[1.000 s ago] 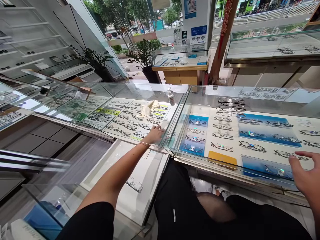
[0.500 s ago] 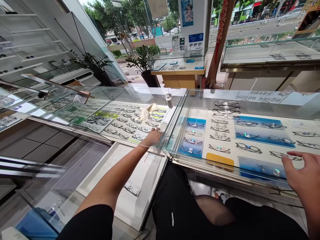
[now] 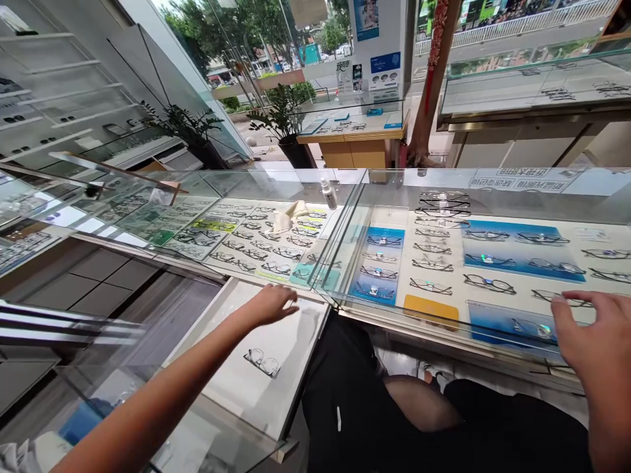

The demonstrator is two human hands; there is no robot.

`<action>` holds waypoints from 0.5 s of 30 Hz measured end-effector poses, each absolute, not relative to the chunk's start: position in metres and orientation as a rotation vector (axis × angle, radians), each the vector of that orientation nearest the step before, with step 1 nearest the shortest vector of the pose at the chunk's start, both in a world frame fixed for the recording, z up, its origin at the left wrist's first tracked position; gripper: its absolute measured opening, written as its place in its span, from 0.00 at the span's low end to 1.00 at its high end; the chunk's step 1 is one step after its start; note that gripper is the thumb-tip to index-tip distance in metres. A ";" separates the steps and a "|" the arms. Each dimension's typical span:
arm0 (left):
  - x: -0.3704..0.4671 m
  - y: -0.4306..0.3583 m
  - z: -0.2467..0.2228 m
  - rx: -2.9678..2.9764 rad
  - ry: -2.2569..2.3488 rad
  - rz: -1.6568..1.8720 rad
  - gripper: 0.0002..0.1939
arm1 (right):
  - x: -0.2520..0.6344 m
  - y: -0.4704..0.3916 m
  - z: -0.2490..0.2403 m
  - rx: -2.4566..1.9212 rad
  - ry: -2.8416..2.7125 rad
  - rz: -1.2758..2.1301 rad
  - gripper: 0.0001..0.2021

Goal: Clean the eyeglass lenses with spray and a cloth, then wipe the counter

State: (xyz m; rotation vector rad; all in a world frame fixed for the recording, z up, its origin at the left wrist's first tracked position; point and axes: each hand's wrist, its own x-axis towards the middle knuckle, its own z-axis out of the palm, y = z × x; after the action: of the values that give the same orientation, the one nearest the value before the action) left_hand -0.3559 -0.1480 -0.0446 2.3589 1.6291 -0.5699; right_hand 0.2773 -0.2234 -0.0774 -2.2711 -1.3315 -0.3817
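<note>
My left hand (image 3: 275, 305) reaches over a pulled-out white drawer (image 3: 234, 387), just short of the glass case's front edge. Its fingers are loosely stretched and I see nothing in them. Below it a pair of glasses (image 3: 262, 362) lies in the drawer. A teal pad (image 3: 302, 273) with glasses is in the case beyond that hand. At the far right, my right hand (image 3: 594, 328) is by the front of the right-hand case, thumb and forefinger apart, nothing visible between them. Nearest to its fingertips appear dark-framed glasses (image 3: 555, 297).
Rows of glasses fill both glass cases. A yellow pad (image 3: 431, 311) and a blue tray (image 3: 522, 251) lie in the right case. A spray bottle (image 3: 328, 194) and a cream cloth (image 3: 288, 218) are at the left case. Glass edges run along the front.
My left hand has drawn back from the left case, leftward and toward me, to above the drawer; the teal pad now shows. My right hand has hardly moved.
</note>
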 end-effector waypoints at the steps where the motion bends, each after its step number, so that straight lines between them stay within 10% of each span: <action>1: -0.351 -0.165 -0.031 2.246 1.601 -0.639 0.16 | 0.277 -0.223 -0.077 -2.243 -1.334 -0.413 0.20; 9: -0.217 -0.202 0.096 2.194 1.058 -0.469 0.15 | 0.271 -0.220 -0.069 -2.200 -1.380 -0.337 0.17; 15: -0.094 -0.113 0.091 2.938 1.030 0.065 0.16 | 0.270 -0.221 -0.067 -2.102 -1.423 -0.290 0.14</action>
State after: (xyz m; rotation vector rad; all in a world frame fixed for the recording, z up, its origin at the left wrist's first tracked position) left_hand -0.0941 -0.1126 0.0911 2.9377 1.0301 0.0647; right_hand 0.2696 -0.2214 -0.0667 -2.1019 -1.4234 -0.2896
